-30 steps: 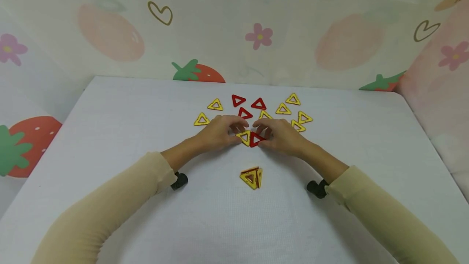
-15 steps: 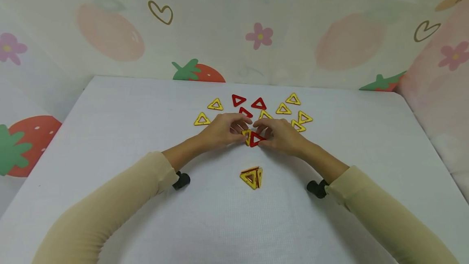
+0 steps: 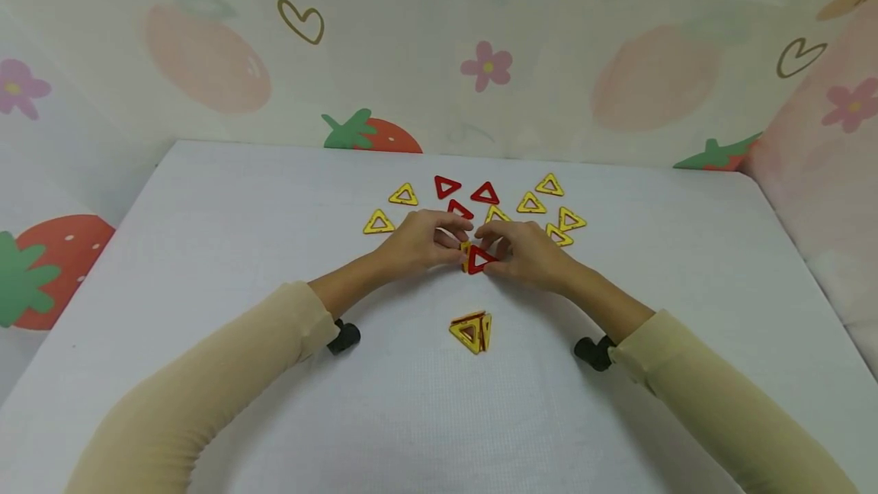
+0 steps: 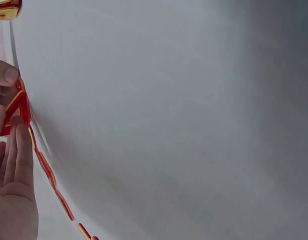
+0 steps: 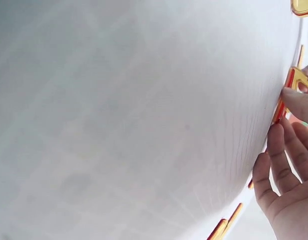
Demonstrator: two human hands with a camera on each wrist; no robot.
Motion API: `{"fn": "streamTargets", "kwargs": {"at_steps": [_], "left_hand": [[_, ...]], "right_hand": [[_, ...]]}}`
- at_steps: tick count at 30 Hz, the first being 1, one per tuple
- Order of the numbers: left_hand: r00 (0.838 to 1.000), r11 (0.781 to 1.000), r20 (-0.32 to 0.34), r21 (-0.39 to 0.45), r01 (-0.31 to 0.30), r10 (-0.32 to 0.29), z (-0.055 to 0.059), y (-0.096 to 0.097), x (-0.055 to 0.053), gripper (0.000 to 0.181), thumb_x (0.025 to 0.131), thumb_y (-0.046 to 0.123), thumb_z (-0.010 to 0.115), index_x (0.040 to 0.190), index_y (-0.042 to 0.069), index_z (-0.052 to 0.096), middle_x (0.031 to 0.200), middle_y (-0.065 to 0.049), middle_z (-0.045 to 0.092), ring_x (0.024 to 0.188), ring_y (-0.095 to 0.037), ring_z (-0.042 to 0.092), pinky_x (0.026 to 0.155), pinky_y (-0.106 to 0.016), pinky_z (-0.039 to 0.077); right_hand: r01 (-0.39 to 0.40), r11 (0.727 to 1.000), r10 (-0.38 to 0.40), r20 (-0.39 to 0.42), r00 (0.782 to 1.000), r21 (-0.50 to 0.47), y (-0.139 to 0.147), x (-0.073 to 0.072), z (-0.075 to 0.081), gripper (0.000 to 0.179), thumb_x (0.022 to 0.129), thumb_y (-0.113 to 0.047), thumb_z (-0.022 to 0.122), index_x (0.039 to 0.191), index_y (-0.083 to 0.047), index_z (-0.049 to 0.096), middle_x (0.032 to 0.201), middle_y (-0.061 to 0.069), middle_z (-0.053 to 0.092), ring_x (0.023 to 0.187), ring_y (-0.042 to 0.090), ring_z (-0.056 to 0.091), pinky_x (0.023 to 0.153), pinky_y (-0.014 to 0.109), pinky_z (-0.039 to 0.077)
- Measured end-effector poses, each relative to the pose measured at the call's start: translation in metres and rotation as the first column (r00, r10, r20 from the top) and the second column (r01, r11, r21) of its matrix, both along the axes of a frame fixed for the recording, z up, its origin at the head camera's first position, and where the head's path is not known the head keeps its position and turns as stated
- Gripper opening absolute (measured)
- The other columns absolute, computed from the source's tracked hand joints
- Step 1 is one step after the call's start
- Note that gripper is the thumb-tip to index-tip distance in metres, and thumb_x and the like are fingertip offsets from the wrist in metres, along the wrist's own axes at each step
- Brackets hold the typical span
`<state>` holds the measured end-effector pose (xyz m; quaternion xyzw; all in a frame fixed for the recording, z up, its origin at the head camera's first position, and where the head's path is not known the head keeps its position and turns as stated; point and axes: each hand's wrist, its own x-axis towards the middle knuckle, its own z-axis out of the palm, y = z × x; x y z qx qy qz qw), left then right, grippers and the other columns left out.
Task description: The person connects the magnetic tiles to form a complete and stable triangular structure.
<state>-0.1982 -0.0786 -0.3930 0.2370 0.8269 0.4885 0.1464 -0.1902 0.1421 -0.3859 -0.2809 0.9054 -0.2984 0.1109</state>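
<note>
My left hand (image 3: 425, 238) pinches a yellow triangular magnetic tile (image 3: 466, 256), tipped up so that it shows nearly edge-on in the head view. Its red underside (image 4: 23, 107) faces the left wrist camera. Along its right edge lies a red triangular magnetic tile (image 3: 479, 260), flat on the table. Thumb and fingers of my right hand (image 3: 528, 254) hold this red tile at its right corner and far side. From the right wrist, the raised yellow face (image 5: 300, 77) appears just beyond the right thumb. My fingers hide part of both tiles.
Nearer me stands a small pyramid (image 3: 469, 332) of yellow and red tiles. Behind my hands lie loose red tiles (image 3: 485, 193) and several yellow tiles (image 3: 531, 203), with others at the left (image 3: 379, 222). A printed curtain (image 3: 549, 59) hangs along the white table's (image 3: 274, 197) far edge.
My left hand has moved slightly right, tilting the yellow tile from nearly flat to steeply raised against the red one. My right hand and the red tile have stayed in place.
</note>
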Motion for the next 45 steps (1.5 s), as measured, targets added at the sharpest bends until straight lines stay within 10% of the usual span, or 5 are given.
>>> {"fn": "streamTargets", "kwargs": {"at_steps": [34,45], "left_hand": [[0.995,0.989,-0.057,-0.123,0.078,-0.085,-0.006,0.004,-0.004,0.037,0.085,0.011,0.079,0.12,0.001,0.07,0.095,-0.004,0.071,0.084,-0.015,0.062,0.078,-0.024,0.052],[0.996,0.988,-0.036,-0.139,0.075,-0.081,-0.004,0.006,-0.005,0.037,0.086,0.012,0.079,0.12,0.003,0.07,0.103,-0.003,0.071,0.087,-0.015,0.061,0.079,-0.023,0.051]], "right_hand": [[-0.034,0.997,0.039,0.075,0.996,-0.062,0.01,0.001,0.005,0.051,0.083,-0.007,0.08,0.13,-0.004,0.061,0.117,0.006,0.069,0.099,0.02,0.064,0.09,0.039,0.052],[0.07,0.997,-0.069,0.032,0.997,-0.035,0.04,-0.003,0.012,0.05,0.084,-0.006,0.077,0.132,-0.006,0.06,0.119,0.009,0.068,0.108,0.025,0.061,0.093,0.045,0.049]]}}
